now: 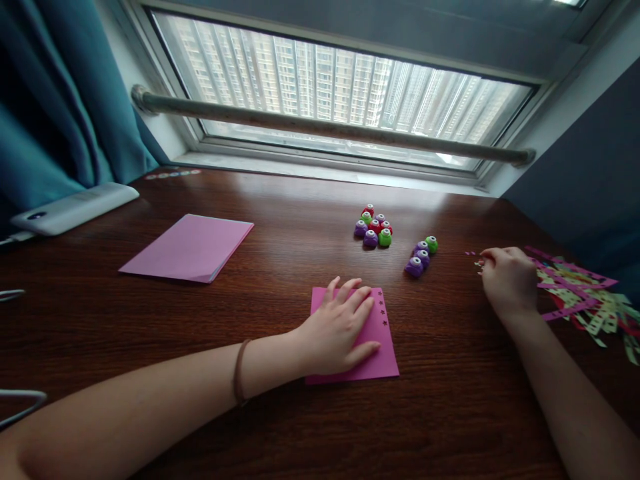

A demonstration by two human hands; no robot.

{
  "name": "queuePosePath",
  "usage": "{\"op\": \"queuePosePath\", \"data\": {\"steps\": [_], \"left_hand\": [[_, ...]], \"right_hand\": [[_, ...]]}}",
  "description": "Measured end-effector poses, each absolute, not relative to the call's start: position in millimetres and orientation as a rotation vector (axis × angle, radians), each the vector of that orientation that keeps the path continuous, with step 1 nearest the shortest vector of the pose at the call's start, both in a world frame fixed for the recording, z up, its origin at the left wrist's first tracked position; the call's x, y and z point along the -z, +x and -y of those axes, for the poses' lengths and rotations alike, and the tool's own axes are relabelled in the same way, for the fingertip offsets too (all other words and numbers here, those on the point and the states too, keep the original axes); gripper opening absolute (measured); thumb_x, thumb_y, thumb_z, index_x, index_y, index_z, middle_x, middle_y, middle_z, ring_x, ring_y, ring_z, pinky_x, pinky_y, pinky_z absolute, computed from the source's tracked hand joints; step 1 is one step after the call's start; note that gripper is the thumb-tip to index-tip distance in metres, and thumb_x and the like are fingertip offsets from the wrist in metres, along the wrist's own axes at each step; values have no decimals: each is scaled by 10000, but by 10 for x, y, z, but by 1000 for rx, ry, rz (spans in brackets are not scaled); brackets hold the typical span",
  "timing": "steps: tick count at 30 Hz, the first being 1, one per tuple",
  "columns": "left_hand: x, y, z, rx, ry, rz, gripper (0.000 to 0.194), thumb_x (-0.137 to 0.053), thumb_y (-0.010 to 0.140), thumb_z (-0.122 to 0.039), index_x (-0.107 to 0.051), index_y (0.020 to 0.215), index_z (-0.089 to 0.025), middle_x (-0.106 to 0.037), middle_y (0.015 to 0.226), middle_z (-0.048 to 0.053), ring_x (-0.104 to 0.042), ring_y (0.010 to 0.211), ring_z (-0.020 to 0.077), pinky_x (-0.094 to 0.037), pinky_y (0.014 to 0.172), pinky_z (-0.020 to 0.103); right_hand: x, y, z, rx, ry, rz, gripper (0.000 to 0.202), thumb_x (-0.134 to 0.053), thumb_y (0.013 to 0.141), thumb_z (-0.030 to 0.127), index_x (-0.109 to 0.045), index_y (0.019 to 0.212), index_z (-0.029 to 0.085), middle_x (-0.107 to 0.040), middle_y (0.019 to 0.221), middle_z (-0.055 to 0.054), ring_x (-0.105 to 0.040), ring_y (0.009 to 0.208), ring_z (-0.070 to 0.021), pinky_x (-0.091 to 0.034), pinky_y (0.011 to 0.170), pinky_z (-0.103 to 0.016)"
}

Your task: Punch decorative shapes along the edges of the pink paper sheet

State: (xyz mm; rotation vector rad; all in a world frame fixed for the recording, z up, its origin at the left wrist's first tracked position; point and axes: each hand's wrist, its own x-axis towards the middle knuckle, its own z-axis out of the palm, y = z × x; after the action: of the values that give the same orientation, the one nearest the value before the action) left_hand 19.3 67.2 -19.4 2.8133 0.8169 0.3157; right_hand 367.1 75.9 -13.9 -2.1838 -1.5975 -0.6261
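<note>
My left hand (336,332) lies flat with fingers spread on a bright pink sheet of paper (384,357). A column of small star-shaped holes (383,312) runs down the sheet's right edge. Over to the right, my right hand (511,279) is closed, its fingertips pinched together low over the table beside tiny paper bits (470,253). What is in the pinch, if anything, is hidden. Between the hands stands a short row of purple and green craft punches (421,256). A bigger cluster of red, purple and green punches (374,227) is farther back.
A stack of lighter pink paper (187,248) sits at the left on the dark wooden table (280,433). Colourful cut paper strips (590,297) are heaped right of my right hand. A white device (77,208) with a cable lies far left, and a metal bar (325,127) crosses the window.
</note>
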Motion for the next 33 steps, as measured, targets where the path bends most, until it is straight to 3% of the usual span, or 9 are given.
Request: {"op": "queuePosePath", "data": {"steps": [4, 12, 16, 21, 25, 33], "left_hand": [[189, 190, -670, -310, 2810, -822, 638, -378, 854, -543, -342, 1323, -112, -380, 1337, 145, -226, 1284, 339, -114, 1065, 541], [205, 199, -679, -289, 2809, -820, 655, -369, 852, -554, -340, 1327, -104, -373, 1345, 146, -226, 1284, 344, -106, 1066, 542], [199, 197, -675, -308, 2818, -823, 654, -371, 854, -549, -336, 1331, -103, -386, 1339, 146, -241, 1278, 343, -117, 1061, 547], [163, 200, -649, -329, 2851, -834, 626, -380, 857, -535, -392, 1296, -89, -424, 1321, 151, -253, 1279, 347, -107, 1060, 556], [120, 207, -621, -338, 2889, -844, 570, -399, 864, -505, -445, 1255, -94, -454, 1303, 151, -287, 1271, 335, -125, 1060, 545], [110, 214, -606, -346, 2960, -823, 505, -412, 862, -472, -500, 1183, -92, -476, 1257, 169, -379, 1197, 330, -216, 1036, 507]], "right_hand": [[185, 3675, -706, 639, -2289, 1560, 222, -468, 757, 199, -679, 764, 131, -591, 881, -141, -526, 628, -188, -400, 579, -328], [132, 3512, -707, 641, -2308, 1625, 198, -512, 791, 261, -679, 882, 205, -617, 945, -72, -547, 737, -214, -347, 531, -304], [118, 3413, -727, 586, -2074, 1687, 193, -500, 815, 262, -670, 855, 180, -627, 900, -69, -566, 759, -205, -395, 607, -308], [112, 3169, -700, 172, -1677, 1877, 230, -485, 854, 326, -653, 874, 170, -647, 760, -48, -581, 627, -160, -449, 632, -286], [157, 3024, -685, -102, -1555, 1978, 239, -461, 869, 309, -643, 959, 184, -666, 885, -45, -619, 745, -175, -485, 673, -288], [183, 2987, -687, -156, -1383, 2086, 252, -439, 876, 228, -616, 1055, 204, -617, 1063, -47, -578, 971, -181, -470, 871, -324]]}}
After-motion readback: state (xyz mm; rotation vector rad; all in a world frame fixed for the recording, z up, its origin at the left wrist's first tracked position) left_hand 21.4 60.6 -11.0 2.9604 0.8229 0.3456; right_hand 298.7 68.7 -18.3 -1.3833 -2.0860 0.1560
